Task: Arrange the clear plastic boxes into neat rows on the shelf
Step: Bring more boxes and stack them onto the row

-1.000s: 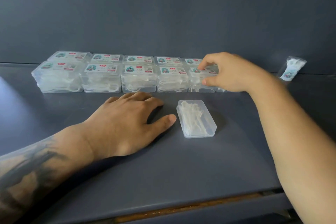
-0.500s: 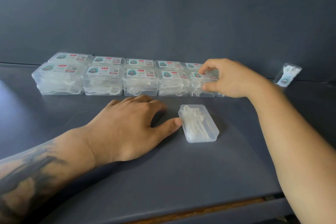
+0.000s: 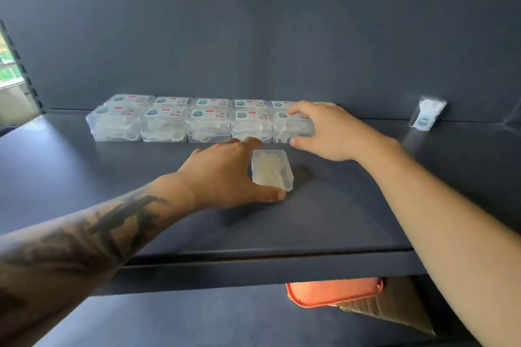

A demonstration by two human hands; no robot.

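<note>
Gripping the loose clear box (image 3: 272, 170) between thumb and fingers, left hand (image 3: 225, 175) holds it on the shelf (image 3: 324, 220) just in front of the rows of boxes (image 3: 180, 121). Right hand (image 3: 327, 129) is curled over the rightmost front box (image 3: 290, 128), probably pinching it; contact is blurred. Small packet (image 3: 428, 114) leans against the back wall, well apart.

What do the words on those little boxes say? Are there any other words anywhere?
Labels on the rows of boxes: red and teal print, too small and blurred to read.
Small packet against the back wall: its label is blurred too.
Loose box by the left hand: no label showing.
Nothing readable.
</note>
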